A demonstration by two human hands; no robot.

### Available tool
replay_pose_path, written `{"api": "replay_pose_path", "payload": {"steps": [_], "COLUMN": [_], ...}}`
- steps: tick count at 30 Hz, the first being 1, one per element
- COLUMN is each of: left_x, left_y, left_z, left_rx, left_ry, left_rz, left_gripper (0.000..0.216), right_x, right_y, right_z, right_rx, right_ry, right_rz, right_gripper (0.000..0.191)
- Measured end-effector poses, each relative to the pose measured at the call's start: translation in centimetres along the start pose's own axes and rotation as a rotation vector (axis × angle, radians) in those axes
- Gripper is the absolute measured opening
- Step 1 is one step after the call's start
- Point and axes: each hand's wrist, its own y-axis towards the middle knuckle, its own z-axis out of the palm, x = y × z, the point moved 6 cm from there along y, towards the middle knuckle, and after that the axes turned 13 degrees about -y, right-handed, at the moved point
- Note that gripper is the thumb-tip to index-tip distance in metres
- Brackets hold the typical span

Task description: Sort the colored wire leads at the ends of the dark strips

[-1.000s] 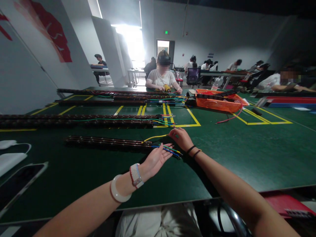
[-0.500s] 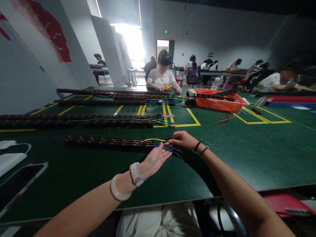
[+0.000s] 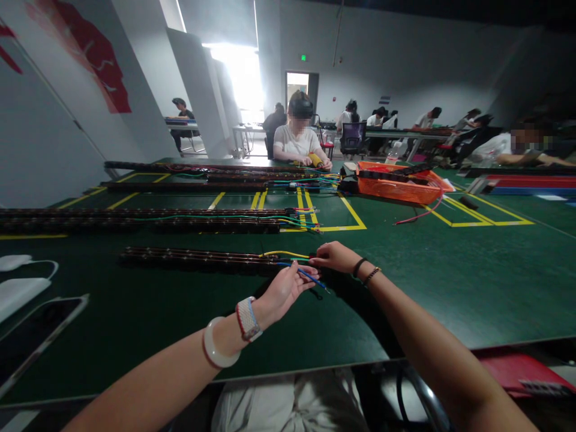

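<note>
A dark bundled wire harness (image 3: 193, 257) lies on the green table in front of me, its loose wire ends toward the right. My left hand (image 3: 285, 291) is palm up under those ends; its thumb rests on the blue wire (image 3: 309, 276), which crosses the stretched fingers and ends in a small metal terminal. Just beyond, my right hand (image 3: 335, 257) has its fingers pinched at the tips of the yellow wire (image 3: 283, 252) and green wire (image 3: 300, 259). Its fingers hide exactly which ends they grip. A dark ring-shaped terminal (image 3: 318, 295) shows below my left fingers.
Farther back lie more long harnesses (image 3: 180, 220) with coloured ends. An orange basket (image 3: 396, 191) stands back right, near yellow tape outlines (image 3: 490, 224). A phone (image 3: 40, 336) and white devices (image 3: 22, 294) lie at left. Across the table sits a person (image 3: 299, 141) holding a yellow tool.
My right hand has shifted slightly down and to the right. The blue wire now lies over my left fingers, its tip lower, and the green wire shows between my hands.
</note>
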Motion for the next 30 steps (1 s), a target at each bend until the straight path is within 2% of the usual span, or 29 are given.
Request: {"api": "replay_pose_path", "payload": {"steps": [4, 9, 18, 21, 23, 25, 30], "left_x": [0.0, 0.1, 0.2, 0.2, 0.1, 0.1, 0.2], "left_y": [-0.1, 0.1, 0.4, 0.4, 0.3, 0.2, 0.3], "left_z": [-0.1, -0.1, -0.5, -0.4, -0.3, -0.2, -0.1], "left_rx": [-0.01, 0.03, 0.066, 0.039, 0.016, 0.005, -0.009], "left_ry": [0.012, -0.037, -0.09, -0.112, -0.124, -0.132, -0.14], "left_rz": [0.009, -0.037, -0.078, -0.087, -0.09, -0.094, -0.086], "left_gripper": [0.032, 0.036, 0.037, 0.036, 0.034, 0.032, 0.03], "right_x": [0.2, 0.3, 1.4, 1.4, 1.2, 1.0, 1.5], "right_y": [-0.1, -0.2, -0.1, -0.2, -0.3, -0.4, -1.1], "right_z": [-0.2, -0.5, -1.2, -1.7, -1.7, -1.5, 0.0], "right_rx": [-0.096, -0.251, -0.308, -0.292, -0.239, -0.126, 0.258], "right_ry": [-0.127, -0.165, -0.117, 0.01, 0.102, 0.173, 0.355], "right_rz": [0.062, 0.157, -0.042, -0.016, 0.062, 0.125, 0.119], "right_gripper": [0.041, 0.03, 0.021, 0.03, 0.043, 0.055, 0.06]}}
